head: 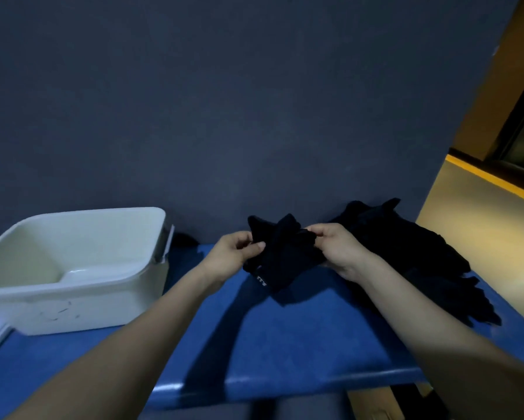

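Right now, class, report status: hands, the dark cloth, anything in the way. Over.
Both busy: left hand, right hand pinch dark cloth over blue table. Beside them white tub, dark pile; neither blocking.

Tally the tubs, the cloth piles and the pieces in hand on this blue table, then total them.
white tub: 1
dark cloth pile: 1, its pieces cannot be told apart
dark piece: 1, pinched by the left hand and the right hand
Total: 3
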A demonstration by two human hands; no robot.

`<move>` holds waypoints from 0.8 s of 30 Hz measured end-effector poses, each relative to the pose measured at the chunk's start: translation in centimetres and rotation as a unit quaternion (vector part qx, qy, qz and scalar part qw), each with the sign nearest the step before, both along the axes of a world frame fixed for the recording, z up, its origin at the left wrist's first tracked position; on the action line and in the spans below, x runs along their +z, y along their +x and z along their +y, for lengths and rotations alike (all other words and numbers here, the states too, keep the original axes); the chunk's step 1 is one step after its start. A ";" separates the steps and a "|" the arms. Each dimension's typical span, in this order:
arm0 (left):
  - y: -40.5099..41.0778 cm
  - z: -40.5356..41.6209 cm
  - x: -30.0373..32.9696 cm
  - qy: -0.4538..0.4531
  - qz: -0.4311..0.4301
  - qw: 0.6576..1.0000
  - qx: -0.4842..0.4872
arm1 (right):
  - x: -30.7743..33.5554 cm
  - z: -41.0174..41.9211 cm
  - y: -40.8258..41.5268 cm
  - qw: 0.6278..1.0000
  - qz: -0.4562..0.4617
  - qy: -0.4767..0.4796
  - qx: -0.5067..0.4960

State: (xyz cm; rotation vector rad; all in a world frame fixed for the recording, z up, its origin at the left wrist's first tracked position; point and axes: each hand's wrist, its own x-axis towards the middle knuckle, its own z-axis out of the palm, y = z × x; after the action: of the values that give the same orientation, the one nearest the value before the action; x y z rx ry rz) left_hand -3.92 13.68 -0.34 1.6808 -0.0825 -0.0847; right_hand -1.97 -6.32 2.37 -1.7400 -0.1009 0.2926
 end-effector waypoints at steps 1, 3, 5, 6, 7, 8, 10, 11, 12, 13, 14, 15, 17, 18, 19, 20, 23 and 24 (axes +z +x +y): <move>-0.3 0.3 -0.2 -0.010 0.007 1.000 0.006 | -0.5 0.4 -0.2 0.999 0.037 0.016 -0.009; -0.9 0.9 -0.4 -0.024 0.028 0.999 0.022 | -1.3 1.0 -0.4 0.995 0.085 0.041 -0.027; -1.3 1.5 -0.7 -0.019 0.045 0.998 0.034 | -1.7 1.2 -0.7 0.989 0.119 0.091 -0.008; -1.4 1.8 -1.0 -0.013 0.051 0.998 0.041 | -1.8 1.2 -0.9 0.986 0.128 0.109 0.017; -1.4 2.1 -1.3 0.000 0.051 0.998 0.047 | -2.0 1.3 -1.0 0.985 0.121 0.114 0.043; -1.4 2.4 -1.5 0.013 0.049 0.997 0.052 | -2.3 1.6 -1.0 0.987 0.101 0.107 0.065; -1.2 2.9 -1.8 0.033 0.041 0.997 0.052 | -3.2 2.4 -0.7 0.996 0.035 0.041 0.072; -1.1 3.3 -1.9 0.057 0.033 0.997 0.046 | -3.7 2.8 -0.3 0.998 0.007 -0.003 0.056; -1.1 3.7 -2.0 0.091 0.019 0.995 0.039 | -4.2 3.2 0.1 0.998 -0.009 -0.043 0.041; -1.1 4.2 -1.9 0.141 -0.005 0.989 0.038 | -4.6 3.6 0.5 0.996 -0.017 -0.075 0.036; -1.1 4.6 -1.9 0.200 -0.042 0.978 0.047 | -4.9 3.9 0.8 0.994 -0.023 -0.104 0.038; -1.2 5.0 -1.7 0.256 -0.088 0.961 0.063 | -5.2 4.3 1.2 0.990 -0.029 -0.131 0.037; -1.8 5.1 -1.4 0.330 -0.170 0.926 0.066 | -6.2 5.1 2.5 0.985 -0.047 -0.166 0.026; -2.2 5.0 -1.6 0.350 -0.195 0.915 0.046 | -6.7 5.6 3.1 0.982 -0.057 -0.179 0.018; -2.4 4.6 -2.0 0.366 -0.207 0.907 0.020 | -7.1 6.0 3.4 0.979 -0.068 -0.191 0.013; -2.7 4.2 -2.9 0.384 -0.209 0.899 -0.008 | -7.7 6.3 3.8 0.978 -0.073 -0.196 0.011; -3.7 2.7 -5.7 0.415 -0.163 0.891 -0.086 | -9.0 6.0 3.6 0.977 -0.061 -0.204 0.022; -3.9 2.2 -6.4 0.411 -0.147 0.893 -0.109 | -9.3 5.6 3.3 0.975 -0.054 -0.213 0.033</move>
State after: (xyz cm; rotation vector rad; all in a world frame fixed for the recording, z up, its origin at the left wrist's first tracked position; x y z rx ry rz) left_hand -7.82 15.91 -6.71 2.5216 -0.5267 -0.0302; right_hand 1.35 -0.73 -6.91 -2.1819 -0.1847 0.2823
